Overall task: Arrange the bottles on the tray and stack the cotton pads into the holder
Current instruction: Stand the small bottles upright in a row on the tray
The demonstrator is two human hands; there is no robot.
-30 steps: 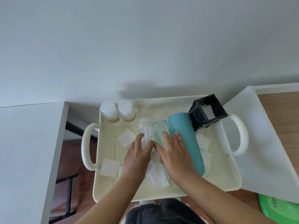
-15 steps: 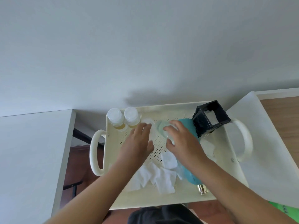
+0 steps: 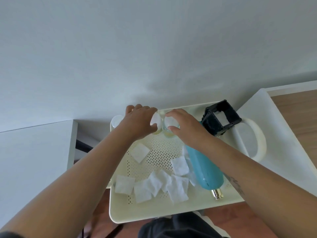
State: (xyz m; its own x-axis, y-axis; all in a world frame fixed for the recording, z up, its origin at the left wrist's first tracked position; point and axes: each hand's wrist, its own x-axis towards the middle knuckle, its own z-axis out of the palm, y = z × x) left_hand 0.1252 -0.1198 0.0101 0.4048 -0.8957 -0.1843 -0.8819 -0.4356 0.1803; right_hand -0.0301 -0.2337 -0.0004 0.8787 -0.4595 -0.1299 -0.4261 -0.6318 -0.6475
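At the far edge of the cream perforated tray [image 3: 154,213], the left hand [image 3: 139,121] grips a small white-capped clear bottle [image 3: 157,122]. The right hand [image 3: 187,129] pinches a second clear bottle [image 3: 169,123] alongside. The long teal bottle [image 3: 204,167] lies flat, its axis running far to near, beneath the right forearm, so the right hand is nearer.

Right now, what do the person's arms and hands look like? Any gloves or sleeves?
No gloves. The left hand and right hand are bare, with no rings or watch showing. Both forearms are bare too. The right forearm has a small dark marking, like a tattoo. A dark bit in the bottom-left corner might be a sleeve edge, too cut off to tell.
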